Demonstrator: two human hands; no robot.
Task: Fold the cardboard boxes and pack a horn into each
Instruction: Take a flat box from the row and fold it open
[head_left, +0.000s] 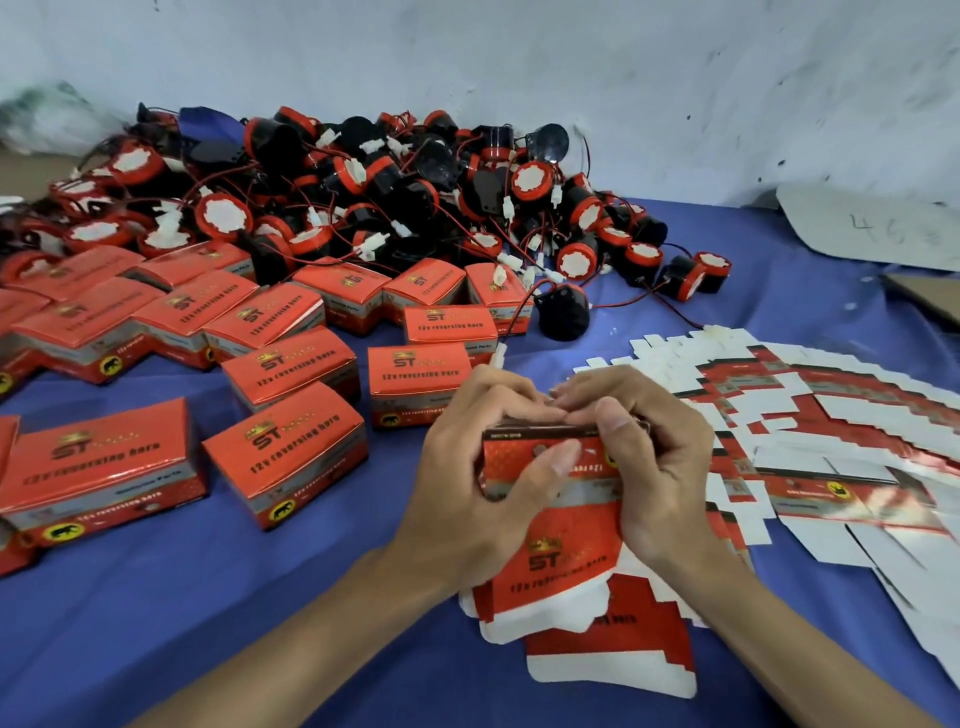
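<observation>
Red cardboard box (571, 535) half-formed, held low over blue-covered desk (208, 623), front centre. Left hand (467, 467) gripped its side, thumb across printed face. Right hand (654, 457) curled over top edge, fingers pressing there. Step judged: folding, lid flap hanging open, no horn visible inside. Next move likely called for locking flaps, then reaching for black horn (563, 312) lying beyond, near horn heap (389, 182). Flat blanks (831, 415) fanned right.

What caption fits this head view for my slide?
Left hand and right hand grip a half-folded red carton above blue cloth; closed boxes left, flat blanks right, horns heaped behind.
</observation>
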